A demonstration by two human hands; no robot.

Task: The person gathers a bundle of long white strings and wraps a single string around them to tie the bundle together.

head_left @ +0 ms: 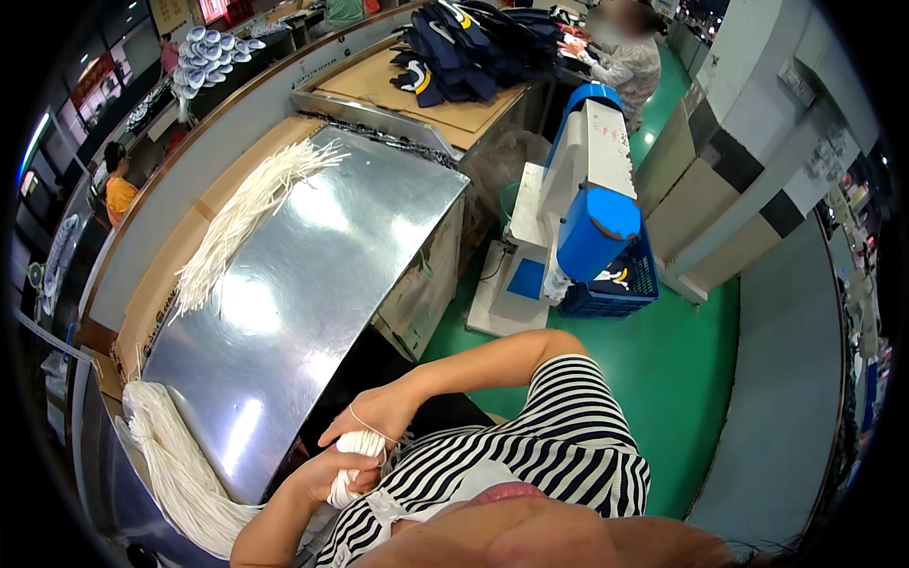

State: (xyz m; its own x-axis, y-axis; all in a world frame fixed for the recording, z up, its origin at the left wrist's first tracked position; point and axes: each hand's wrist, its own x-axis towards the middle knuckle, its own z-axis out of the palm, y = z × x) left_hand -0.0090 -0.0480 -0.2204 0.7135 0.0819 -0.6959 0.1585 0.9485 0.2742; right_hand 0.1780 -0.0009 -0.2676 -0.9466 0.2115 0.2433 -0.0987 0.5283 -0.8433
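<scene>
A bundle of white cord (362, 445) is held close against my striped shirt, beside the near edge of the metal table. My left hand (331, 473) wraps its fingers around the lower part of the bundle. At the bundle's upper end is my right hand (381, 413), its fingers curled and pointing left. A thin pale loop (367, 423) passes over the right hand and down to the bundle; whether it is string or elastic I cannot tell. On the table's near left corner lies a thick hank of long white cords (175, 464), trailing toward my left forearm.
Loose white cords (251, 213) lie along the far left of the metal table (312, 246). Dark navy pieces (473, 52) are piled on the bench beyond. A blue and white machine (592, 189) and a blue crate (620, 301) stand right. Another person (630, 66) works behind.
</scene>
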